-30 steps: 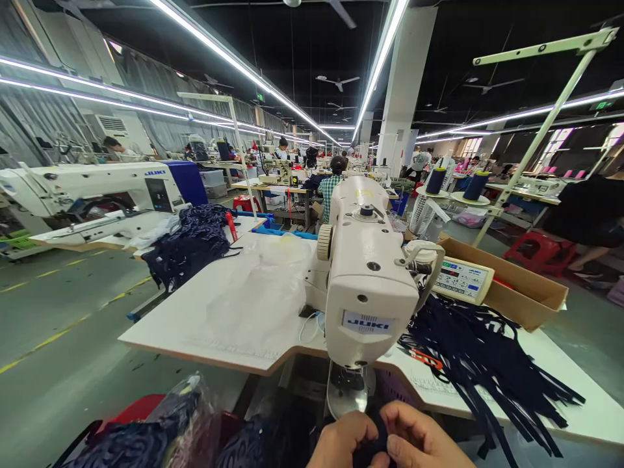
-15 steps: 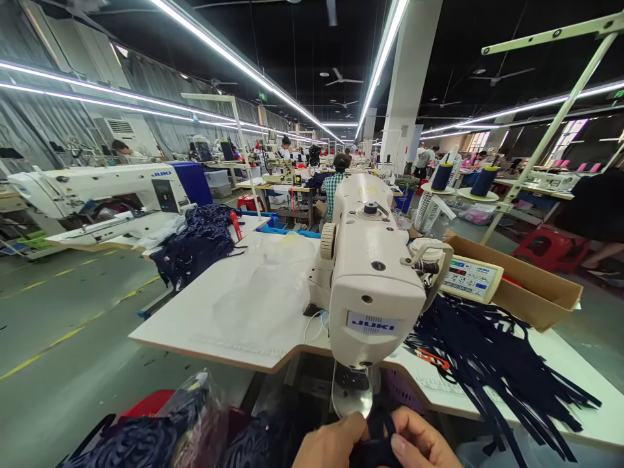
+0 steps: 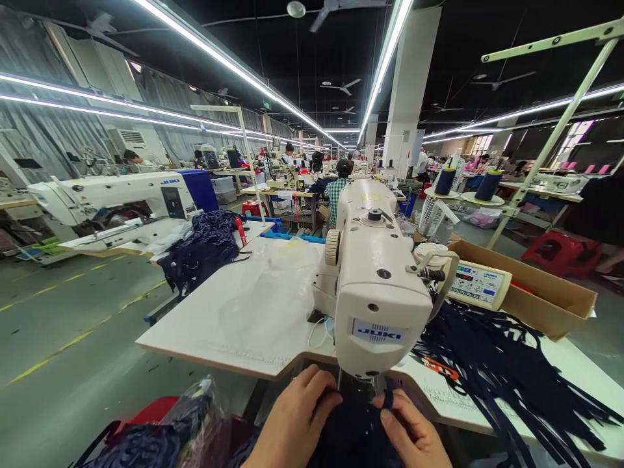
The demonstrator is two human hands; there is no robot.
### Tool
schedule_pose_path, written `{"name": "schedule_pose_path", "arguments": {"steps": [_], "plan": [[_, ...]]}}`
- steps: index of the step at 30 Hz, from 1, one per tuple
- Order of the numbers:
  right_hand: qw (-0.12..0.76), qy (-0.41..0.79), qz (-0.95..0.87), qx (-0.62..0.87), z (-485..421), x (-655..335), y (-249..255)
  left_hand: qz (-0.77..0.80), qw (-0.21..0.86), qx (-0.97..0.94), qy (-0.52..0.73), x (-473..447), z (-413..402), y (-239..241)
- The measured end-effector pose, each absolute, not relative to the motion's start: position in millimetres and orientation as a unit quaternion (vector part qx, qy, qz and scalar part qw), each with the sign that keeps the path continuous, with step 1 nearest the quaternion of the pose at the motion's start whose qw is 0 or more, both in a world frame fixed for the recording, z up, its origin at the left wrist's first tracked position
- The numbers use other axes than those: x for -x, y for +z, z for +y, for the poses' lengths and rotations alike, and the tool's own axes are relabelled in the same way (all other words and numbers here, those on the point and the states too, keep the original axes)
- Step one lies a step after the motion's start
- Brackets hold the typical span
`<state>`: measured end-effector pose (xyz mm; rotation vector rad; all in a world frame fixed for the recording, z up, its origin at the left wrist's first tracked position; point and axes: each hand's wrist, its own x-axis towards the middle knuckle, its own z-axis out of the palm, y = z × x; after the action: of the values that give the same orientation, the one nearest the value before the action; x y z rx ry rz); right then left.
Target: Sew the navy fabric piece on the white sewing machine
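Rows of strip lights run over a long sewing hall. On the white table (image 3: 234,325) stands a cream sewing machine (image 3: 377,286) (dark strips (image 3: 492,364) piled to its right). Below its head, the left hand (image 3: 292,422) and right hand (image 3: 414,435) both pinch dark blue cloth (image 3: 355,435).

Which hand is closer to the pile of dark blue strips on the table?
Right. The right hand lies just left of the dark strips; the left hand is farther left, beyond the sewing machine head.
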<state>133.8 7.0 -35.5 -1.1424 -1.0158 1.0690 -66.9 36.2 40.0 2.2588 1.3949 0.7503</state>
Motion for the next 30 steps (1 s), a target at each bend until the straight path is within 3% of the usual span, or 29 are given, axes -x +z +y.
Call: {"name": "schedule_pose_path", "arguments": {"steps": [4, 6, 11, 14, 17, 20, 24, 30], "plan": [[0.642, 0.362, -0.455, 0.499, 17.9, -115.7, -38.1, 0.522, 0.168, -0.789, 0.277, 66.5, 49.6, 31.2], [0.655, 0.361, -0.437, 0.498, 20.5, -109.4, -42.9, 0.489, 0.104, -0.8, 0.333, 65.9, 50.4, 22.9], [0.645, 0.404, -0.393, 0.516, 21.4, -109.3, -53.0, 0.244, -0.1, -0.872, 0.413, 55.8, 40.5, 9.3], [0.628, 0.47, -0.363, 0.503, 22.9, -121.0, -46.4, 0.229, -0.148, -0.876, 0.399, 42.0, 36.8, 0.0], [0.564, 0.54, -0.398, 0.481, 28.0, -139.8, -31.3, 0.247, -0.219, -0.812, 0.481, 30.1, 34.0, -9.2], [0.481, 0.537, -0.498, 0.482, 34.2, -156.8, -19.3, 0.264, -0.23, -0.817, 0.458, 28.7, 29.5, -4.9], [0.462, 0.508, -0.538, 0.488, 36.9, -163.6, -17.4, 0.23, -0.196, -0.888, 0.345, 37.9, 27.7, 10.5], [0.474, 0.484, -0.53, 0.511, 32.2, -150.4, -24.6, 0.242, -0.205, -0.849, 0.423, 34.5, 31.1, -5.8]]}}
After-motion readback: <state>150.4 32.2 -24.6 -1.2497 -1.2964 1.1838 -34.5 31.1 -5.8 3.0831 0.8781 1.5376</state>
